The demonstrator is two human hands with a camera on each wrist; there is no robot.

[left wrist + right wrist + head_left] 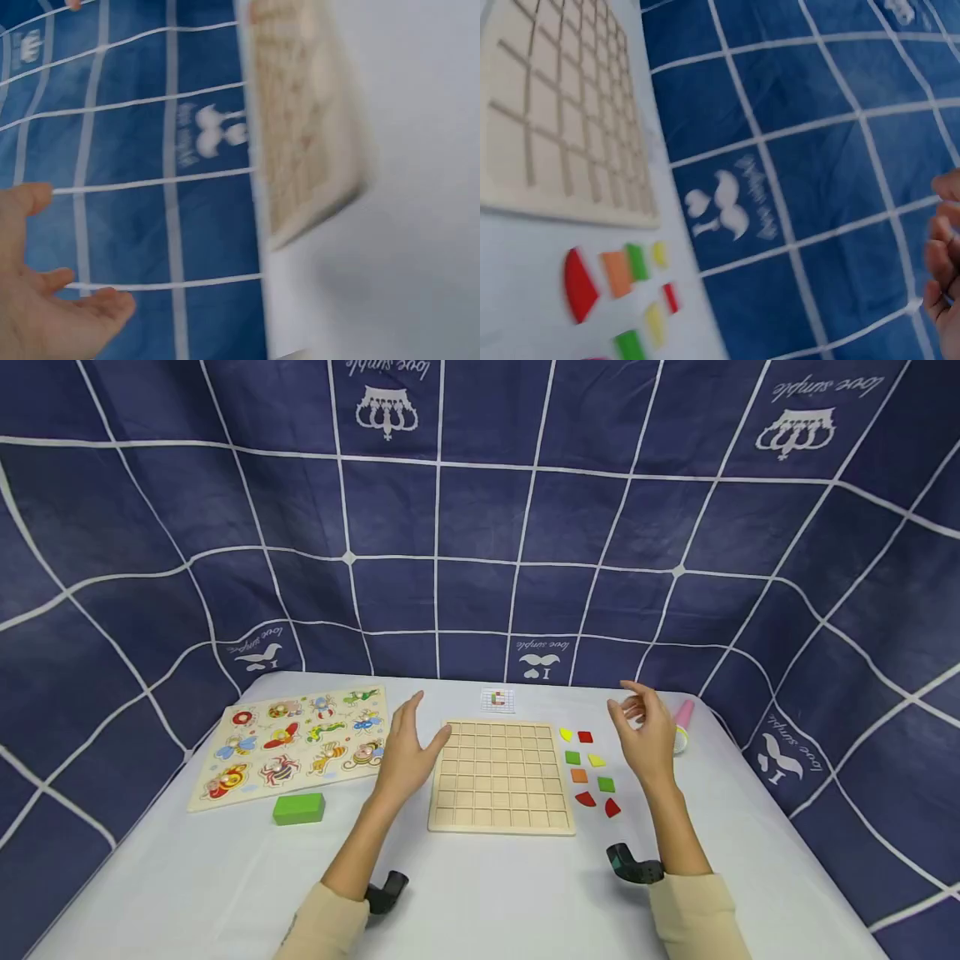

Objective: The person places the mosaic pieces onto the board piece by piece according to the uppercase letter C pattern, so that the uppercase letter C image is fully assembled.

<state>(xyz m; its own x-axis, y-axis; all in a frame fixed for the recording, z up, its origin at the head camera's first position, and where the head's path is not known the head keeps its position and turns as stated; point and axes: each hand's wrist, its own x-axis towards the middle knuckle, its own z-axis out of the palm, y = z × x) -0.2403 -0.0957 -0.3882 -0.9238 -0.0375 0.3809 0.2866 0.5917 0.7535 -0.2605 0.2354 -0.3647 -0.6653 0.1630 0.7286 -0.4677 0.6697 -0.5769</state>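
Note:
Above the left edge of a wooden grid board [501,777] my left hand [407,753] is raised, thumb apart from the fingers, holding nothing. My right hand [648,735] hovers to the right of several small coloured pieces, its fingers loosely bent and nothing between them. Those pieces include an orange square [579,775], a green square [606,785], a red quarter-round piece [586,799] and a yellow piece [596,760]. Behind the board lies a small card [498,699] with a coloured pattern on a grid. In the left wrist view the board is blurred.
At the left lies a wooden insect puzzle board [300,739], with a green block [298,808] in front of it. A pink microphone-like object [683,725] lies beyond my right hand. The white table [510,893] meets a dark blue checked cloth [480,510] at the back.

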